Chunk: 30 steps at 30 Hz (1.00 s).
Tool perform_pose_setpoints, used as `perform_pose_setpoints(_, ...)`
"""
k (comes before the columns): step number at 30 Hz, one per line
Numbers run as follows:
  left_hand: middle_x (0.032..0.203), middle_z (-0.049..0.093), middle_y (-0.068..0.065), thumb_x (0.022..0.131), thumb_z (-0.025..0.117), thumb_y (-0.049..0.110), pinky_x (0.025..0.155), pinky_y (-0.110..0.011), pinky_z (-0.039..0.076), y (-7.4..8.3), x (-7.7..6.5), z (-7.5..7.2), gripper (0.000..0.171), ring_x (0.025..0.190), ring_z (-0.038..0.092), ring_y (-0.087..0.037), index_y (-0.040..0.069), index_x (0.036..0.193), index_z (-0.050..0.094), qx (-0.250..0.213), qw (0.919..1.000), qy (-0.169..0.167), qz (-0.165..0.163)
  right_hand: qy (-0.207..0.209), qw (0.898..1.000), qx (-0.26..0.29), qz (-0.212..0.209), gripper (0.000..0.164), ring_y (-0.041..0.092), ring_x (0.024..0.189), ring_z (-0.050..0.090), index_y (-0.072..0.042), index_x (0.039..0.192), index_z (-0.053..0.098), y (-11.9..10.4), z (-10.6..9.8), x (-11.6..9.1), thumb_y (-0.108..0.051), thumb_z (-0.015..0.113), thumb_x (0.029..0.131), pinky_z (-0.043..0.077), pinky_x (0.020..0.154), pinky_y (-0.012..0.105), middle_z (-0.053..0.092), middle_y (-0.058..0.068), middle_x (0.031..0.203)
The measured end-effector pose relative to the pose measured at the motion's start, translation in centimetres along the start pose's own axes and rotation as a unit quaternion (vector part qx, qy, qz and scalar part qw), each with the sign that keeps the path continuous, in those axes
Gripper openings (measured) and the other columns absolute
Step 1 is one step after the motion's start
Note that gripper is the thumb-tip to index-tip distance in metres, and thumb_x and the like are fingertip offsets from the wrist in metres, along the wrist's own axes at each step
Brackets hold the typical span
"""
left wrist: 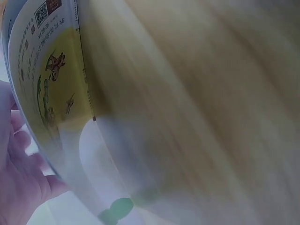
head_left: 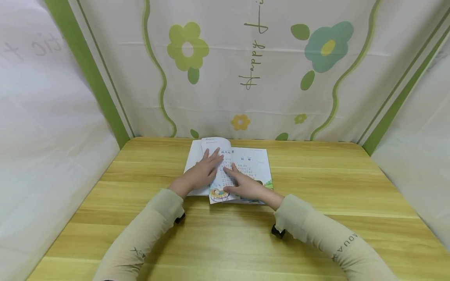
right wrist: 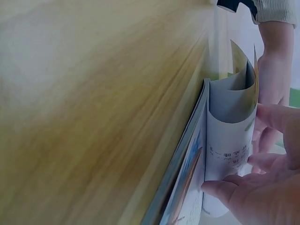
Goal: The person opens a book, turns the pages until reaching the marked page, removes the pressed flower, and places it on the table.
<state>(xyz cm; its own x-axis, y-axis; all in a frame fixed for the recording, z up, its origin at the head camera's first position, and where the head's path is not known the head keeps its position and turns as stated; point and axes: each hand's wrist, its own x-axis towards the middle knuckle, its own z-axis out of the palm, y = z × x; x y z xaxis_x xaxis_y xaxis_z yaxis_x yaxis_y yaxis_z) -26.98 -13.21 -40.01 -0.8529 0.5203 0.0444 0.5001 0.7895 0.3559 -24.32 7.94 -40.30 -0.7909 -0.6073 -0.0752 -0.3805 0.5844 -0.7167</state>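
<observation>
Beneath my fingers lies an open white paper book point(head_left: 262, 168) with coloured pictures. My left hand point(head_left: 201, 172), fingers extended, rests on its curled printed page point(head_left: 220, 185); my right hand point(head_left: 249, 186), fingers loosely spread, touches that page just beside.

The person's left arm point(head_left: 140, 234) leans up and in from the bottom. The right arm point(head_left: 327, 234) comes in from the other side, bent and slanting up to the middle. The left hand point(head_left: 201, 172) shows its back, with the fingers spread and pointing up and a bit to the right. The right hand point(head_left: 247, 186) points left, its thumb low and set apart from the fingers. Both hands are near each other.
</observation>
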Motion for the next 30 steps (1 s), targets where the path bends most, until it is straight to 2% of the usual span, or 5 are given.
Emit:
perform_pose_setpoints(5,0.153,0.009,0.014,0.103,0.029,0.027,0.096,-0.07,0.017,0.0,0.0,0.1,0.045,0.139,-0.001,-0.027,0.032,0.147,0.026,0.013,0.9989,-0.045,0.006,-0.024,1.0,0.008,-0.01,0.075,0.027,0.137,0.014,-0.018,0.15,0.016,0.4,-0.4,0.1,-0.042,0.056,0.092,0.023,0.107,0.044,-0.004,0.014,0.153)
perform_pose_setpoints(10,0.152,0.014,0.014,0.103,0.027,0.029,0.096,-0.07,0.017,0.0,-0.2,0.1,0.044,0.139,0.003,-0.028,0.038,0.146,0.026,0.035,0.998,-0.052,-0.001,-0.056,0.997,0.044,-0.028,0.076,0.023,0.137,0.02,-0.02,0.151,0.011,1.9,-1.5,0.0,-0.046,0.053,0.092,0.024,0.107,0.04,0.002,0.004,0.155)
perform_pose_setpoints(15,0.152,0.013,0.012,0.101,0.025,0.042,0.098,-0.07,0.013,-0.2,-0.4,0.2,0.044,0.139,0.001,-0.031,0.043,0.145,0.023,0.033,0.9977,-0.058,-0.009,-0.087,0.996,-0.02,-0.021,0.078,0.022,0.134,0.027,-0.02,0.15,0.015,2.9,-2.7,-0.9,-0.047,0.056,0.09,0.026,0.106,0.04,0.021,0.004,0.151)
perform_pose_setpoints(21,0.153,0.013,0.009,0.099,0.024,0.05,0.1,-0.068,0.013,-0.3,-0.8,0.0,0.046,0.139,0.001,-0.033,0.042,0.145,0.026,0.032,0.9979,-0.053,-0.014,-0.148,0.982,-0.113,-0.041,0.085,0.026,0.137,0.019,-0.012,0.148,0.025,3.4,-3.5,-2.2,-0.041,0.07,0.081,0.022,0.108,0.041,0.018,0.011,0.152)
perform_pose_setpoints(30,0.154,0.014,0.0,0.098,0.031,0.049,0.1,-0.066,0.014,-0.8,-1.4,-0.6,0.051,0.138,0.005,-0.036,0.027,0.145,0.035,0.019,0.9988,-0.04,-0.021,-0.181,0.976,-0.121,-0.018,0.09,0.031,0.14,0.0,-0.014,0.147,0.03,4.3,-4.7,-3.6,-0.025,0.081,0.073,0.013,0.109,0.049,0.004,0.011,0.155)
